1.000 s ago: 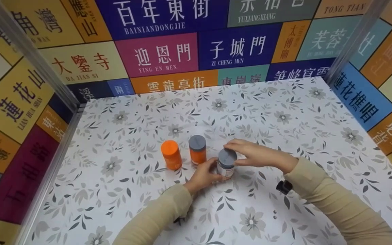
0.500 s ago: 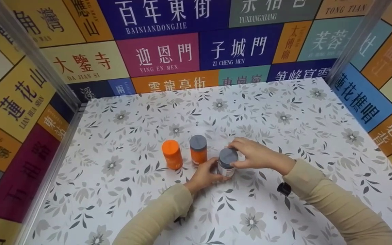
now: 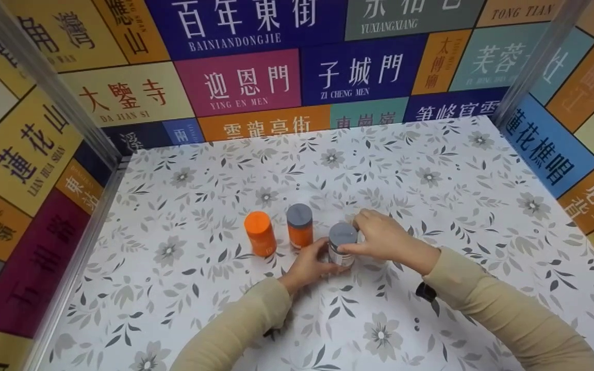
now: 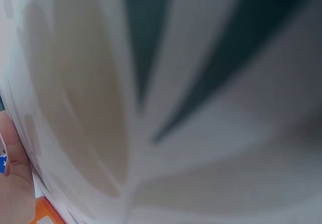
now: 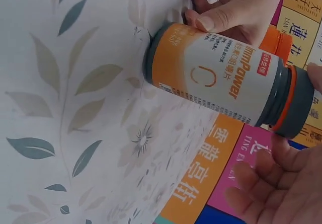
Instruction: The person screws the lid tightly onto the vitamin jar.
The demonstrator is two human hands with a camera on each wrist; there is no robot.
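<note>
A white and orange pill bottle (image 5: 216,73) with a dark grey cap (image 5: 297,103) stands on the table. My left hand (image 3: 306,268) grips its body low down, thumb on the near side. From the right, my right hand (image 3: 387,237) pinches the cap between thumb and index finger; its other fingers curl loosely beside it in the right wrist view. A strip of orange shows just under the cap's rim. Close by on the left stand an orange bottle with a grey cap (image 3: 299,219) and an all-orange bottle (image 3: 260,234). The left wrist view catches only part of the left hand (image 4: 15,183).
A white tabletop (image 3: 214,309) printed with grey leaves and flowers spreads under everything. Colourful panels with Chinese lettering (image 3: 364,72) close off the back and both sides. Clear upright posts (image 3: 539,67) stand at the corners.
My right hand has turned around the cap, its thumb moving left across the cap's near side. The left hand keeps its grip, and the other two bottles stay put.
</note>
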